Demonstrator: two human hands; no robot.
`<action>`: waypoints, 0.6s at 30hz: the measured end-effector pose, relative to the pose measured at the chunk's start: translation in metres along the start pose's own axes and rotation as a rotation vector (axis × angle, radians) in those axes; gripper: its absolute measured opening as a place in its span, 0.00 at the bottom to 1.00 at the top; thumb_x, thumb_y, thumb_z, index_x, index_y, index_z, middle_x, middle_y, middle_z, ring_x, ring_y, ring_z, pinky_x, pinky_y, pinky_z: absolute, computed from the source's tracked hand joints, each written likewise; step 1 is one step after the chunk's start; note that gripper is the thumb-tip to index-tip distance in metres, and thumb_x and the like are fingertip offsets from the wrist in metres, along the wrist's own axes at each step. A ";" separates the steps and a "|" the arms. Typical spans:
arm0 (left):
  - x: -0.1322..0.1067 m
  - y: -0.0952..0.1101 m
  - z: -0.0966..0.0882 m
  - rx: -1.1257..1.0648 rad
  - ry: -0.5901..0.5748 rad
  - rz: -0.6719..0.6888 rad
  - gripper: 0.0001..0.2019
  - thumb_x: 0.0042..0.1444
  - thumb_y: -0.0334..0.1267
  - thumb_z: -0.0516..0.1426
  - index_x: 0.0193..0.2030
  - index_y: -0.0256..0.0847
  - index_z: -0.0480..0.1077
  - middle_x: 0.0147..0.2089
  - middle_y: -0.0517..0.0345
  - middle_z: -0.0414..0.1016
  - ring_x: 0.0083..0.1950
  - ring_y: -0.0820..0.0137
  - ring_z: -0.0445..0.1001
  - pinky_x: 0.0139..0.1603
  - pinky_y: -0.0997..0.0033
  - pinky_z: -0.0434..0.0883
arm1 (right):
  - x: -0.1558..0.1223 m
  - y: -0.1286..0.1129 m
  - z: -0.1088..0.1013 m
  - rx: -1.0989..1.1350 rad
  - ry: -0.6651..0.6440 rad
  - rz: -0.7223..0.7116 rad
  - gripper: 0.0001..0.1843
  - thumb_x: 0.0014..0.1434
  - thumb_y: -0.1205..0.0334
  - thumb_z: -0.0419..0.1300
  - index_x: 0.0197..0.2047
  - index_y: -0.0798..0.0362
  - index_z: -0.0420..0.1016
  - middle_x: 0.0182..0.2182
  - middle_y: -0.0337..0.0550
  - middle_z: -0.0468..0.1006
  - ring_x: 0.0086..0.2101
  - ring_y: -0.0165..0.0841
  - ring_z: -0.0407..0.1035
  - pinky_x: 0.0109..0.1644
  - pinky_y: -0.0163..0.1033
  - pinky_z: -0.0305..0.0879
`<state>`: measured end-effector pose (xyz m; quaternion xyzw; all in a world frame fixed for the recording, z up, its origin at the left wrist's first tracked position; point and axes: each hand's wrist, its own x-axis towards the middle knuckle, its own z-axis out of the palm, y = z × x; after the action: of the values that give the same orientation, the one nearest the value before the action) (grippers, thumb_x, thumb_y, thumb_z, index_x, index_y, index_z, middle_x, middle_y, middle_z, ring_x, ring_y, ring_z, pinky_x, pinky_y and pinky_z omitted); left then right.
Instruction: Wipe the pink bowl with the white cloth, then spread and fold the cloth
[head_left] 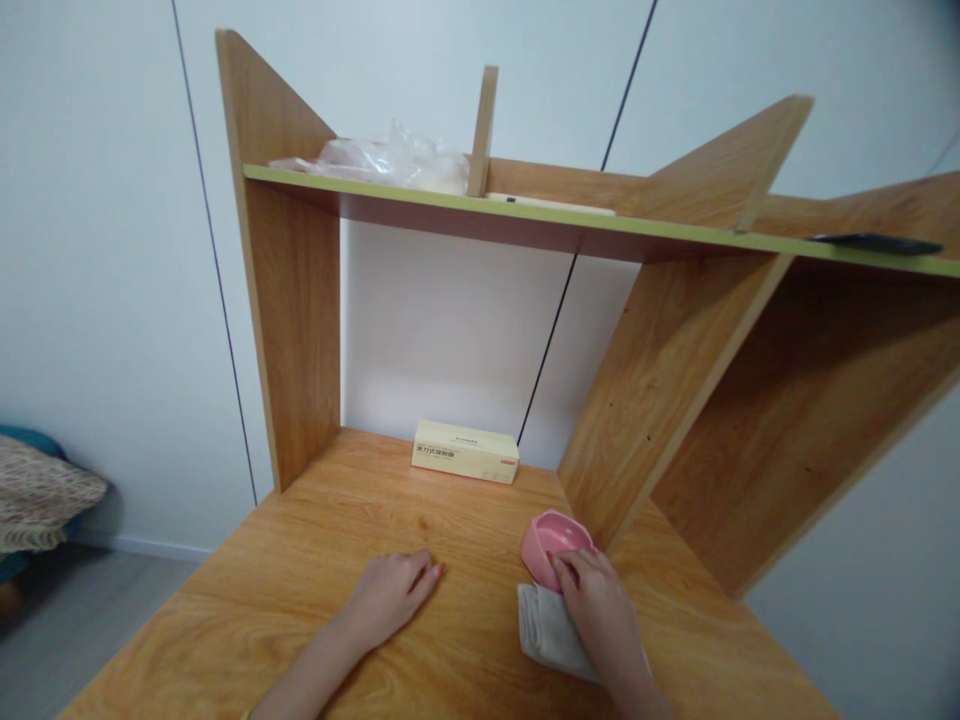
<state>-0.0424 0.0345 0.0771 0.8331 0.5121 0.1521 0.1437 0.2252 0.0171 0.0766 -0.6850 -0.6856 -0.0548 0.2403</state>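
My left hand lies flat on the wooden desk, palm down, fingers together and stretched out, holding nothing. My right hand rests on a folded white cloth and its fingers touch the rim of a small pink bowl, which stands tilted on the desk just ahead of the cloth. The fingers are curled against the bowl's rim.
A long cream box lies at the back of the desk against the wall. Wooden side panels rise left and right, with a shelf overhead carrying a crumpled plastic bag and a dark flat object.
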 end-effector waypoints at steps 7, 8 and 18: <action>0.000 0.000 -0.001 0.011 0.001 -0.001 0.18 0.61 0.45 0.42 0.31 0.41 0.68 0.28 0.55 0.74 0.32 0.65 0.72 0.31 0.73 0.62 | -0.002 -0.002 -0.002 -0.049 -0.024 -0.005 0.16 0.57 0.62 0.45 0.27 0.51 0.73 0.29 0.43 0.75 0.35 0.37 0.66 0.41 0.40 0.57; 0.000 0.000 -0.001 0.008 0.002 -0.005 0.18 0.60 0.44 0.42 0.31 0.41 0.68 0.28 0.55 0.74 0.32 0.66 0.72 0.31 0.73 0.62 | -0.002 -0.003 -0.002 -0.062 -0.018 -0.007 0.16 0.57 0.62 0.45 0.27 0.51 0.72 0.29 0.43 0.75 0.34 0.36 0.66 0.41 0.40 0.57; 0.001 -0.002 -0.002 -0.120 0.158 0.107 0.13 0.59 0.39 0.44 0.32 0.39 0.67 0.35 0.53 0.71 0.39 0.66 0.69 0.41 0.69 0.65 | -0.011 -0.067 -0.002 0.102 -0.005 -0.230 0.12 0.58 0.66 0.47 0.36 0.51 0.71 0.33 0.42 0.74 0.38 0.35 0.65 0.44 0.41 0.58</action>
<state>-0.0442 0.0364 0.0780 0.8344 0.4667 0.2551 0.1442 0.1607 0.0023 0.0909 -0.5890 -0.7620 -0.0452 0.2654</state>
